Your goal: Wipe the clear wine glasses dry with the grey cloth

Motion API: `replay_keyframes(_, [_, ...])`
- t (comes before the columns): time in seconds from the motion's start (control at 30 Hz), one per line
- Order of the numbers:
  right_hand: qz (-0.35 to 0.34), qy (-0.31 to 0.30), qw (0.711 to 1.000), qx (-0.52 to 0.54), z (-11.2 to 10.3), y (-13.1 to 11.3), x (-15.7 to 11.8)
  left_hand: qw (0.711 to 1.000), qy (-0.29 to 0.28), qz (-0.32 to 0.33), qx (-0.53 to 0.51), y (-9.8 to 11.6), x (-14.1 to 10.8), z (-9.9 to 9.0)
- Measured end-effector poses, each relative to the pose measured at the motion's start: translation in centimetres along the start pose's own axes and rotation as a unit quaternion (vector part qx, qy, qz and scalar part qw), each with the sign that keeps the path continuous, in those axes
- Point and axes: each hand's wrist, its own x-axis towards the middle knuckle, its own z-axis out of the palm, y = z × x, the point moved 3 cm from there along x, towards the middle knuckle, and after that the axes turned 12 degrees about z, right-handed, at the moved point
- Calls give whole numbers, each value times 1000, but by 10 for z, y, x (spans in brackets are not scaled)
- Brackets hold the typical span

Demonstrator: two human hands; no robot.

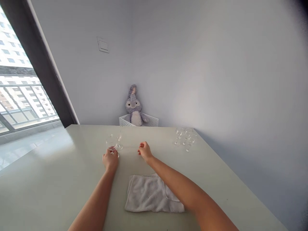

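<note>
My left hand (111, 159) is closed around the lower part of a clear stemmed wine glass (111, 141), which stands upright on the table's left half. Just behind it, to the right, is a second wine glass (119, 147), apart from my fingers. My right hand (145, 150) hovers over the middle of the table, its fingers loosely curled and a little apart, with nothing visible in them. Below my right forearm lies a folded grey cloth (149, 194), partly covered by the arm.
Three clear stemmed glasses, one of them the front glass (191, 141), stand at the table's (60, 179) back right. Beyond the far edge, a grey plush rabbit (134, 109) sits in a white perforated basket (154, 122). Walls meet behind; a window is at left.
</note>
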Motion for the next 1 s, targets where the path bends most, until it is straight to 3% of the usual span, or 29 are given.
replay_keyframes(0.23, [19, 213, 973, 89, -154, 2, 5, 999, 38, -2, 4, 1, -3, -1])
replay_keyframes(0.3, [19, 250, 963, 99, -182, -2, 9, 999, 37, -7, 10, 2, -3, -1])
replay_keyframes(0.4, [19, 275, 956, 99, -202, -8, 18, 1000, 23, 1, 21, 2, -2, 0])
replay_keyframes(0.57, [9, 264, 960, 90, -201, -17, 38, 999, 15, 11, 30, -1, -2, 3])
replay_keyframes(0.73, [-2, 237, 968, 80, -183, -23, 50, 1000, 9, 8, 29, -3, -3, 5])
replay_keyframes(0.87, [4, 194, 979, 62, -148, -19, 49, 1000, 2, 11, 25, -2, -3, 5])
replay_keyframes(1.0, [7, 125, 991, 38, -92, -9, 43, 1000, -4, 18, 22, 0, -2, 4])
